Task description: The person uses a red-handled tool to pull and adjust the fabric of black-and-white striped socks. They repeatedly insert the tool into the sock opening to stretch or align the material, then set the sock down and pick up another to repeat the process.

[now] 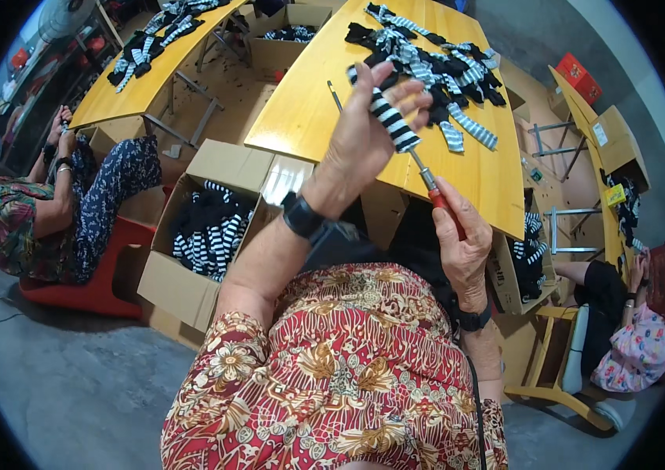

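My right hand (464, 249) is closed round the red handle of a screwdriver-like tool (437, 197). Its metal shaft points up and to the left. Over the shaft's far end sits a black-and-white striped knitted tube (393, 120). My left hand (364, 129) is beside the tube, palm turned toward it, with the thumb up and the fingers spread. The tube crosses in front of the palm; whether the palm touches it I cannot tell. Beyond my hands, a heap of striped and black knitted pieces (469, 70) lies on the yellow table (293, 102).
A thin dark rod (334, 95) lies on the table. Open cardboard boxes of knitted pieces stand at left (180, 286) and right (505, 278). One person (58, 204) sits on a red chair (90, 270) at left; another (634, 345) sits at far right. More tables (109, 98) hold similar pieces.
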A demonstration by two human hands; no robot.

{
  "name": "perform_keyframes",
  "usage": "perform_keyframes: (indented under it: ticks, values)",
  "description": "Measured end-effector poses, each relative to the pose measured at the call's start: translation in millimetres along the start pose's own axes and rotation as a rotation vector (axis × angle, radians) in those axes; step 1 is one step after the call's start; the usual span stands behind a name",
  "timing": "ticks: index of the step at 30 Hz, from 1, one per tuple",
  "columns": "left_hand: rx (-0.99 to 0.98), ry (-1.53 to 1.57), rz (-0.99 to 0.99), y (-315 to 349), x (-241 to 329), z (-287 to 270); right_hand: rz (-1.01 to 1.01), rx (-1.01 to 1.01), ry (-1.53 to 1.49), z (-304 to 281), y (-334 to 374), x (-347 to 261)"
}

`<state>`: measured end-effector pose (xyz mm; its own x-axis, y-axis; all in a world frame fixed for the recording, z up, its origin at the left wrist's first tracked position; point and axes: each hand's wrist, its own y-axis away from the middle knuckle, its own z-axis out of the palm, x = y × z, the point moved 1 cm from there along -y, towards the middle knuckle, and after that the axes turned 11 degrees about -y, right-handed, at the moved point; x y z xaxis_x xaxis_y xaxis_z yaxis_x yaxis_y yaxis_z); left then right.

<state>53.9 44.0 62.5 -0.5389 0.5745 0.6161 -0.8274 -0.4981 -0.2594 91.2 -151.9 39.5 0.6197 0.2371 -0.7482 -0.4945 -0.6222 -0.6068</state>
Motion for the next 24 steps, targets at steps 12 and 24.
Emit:
perform_keyframes:
  ticks: [12,24]
  values:
    - [0.152,0.153,0.059,-20,15,-24,-0.115,-0.059,0.128,-3,16,-8]
    - [0.204,0.018,0.242,-23,-15,12,-0.137,0.087,0.139,25,4,5]
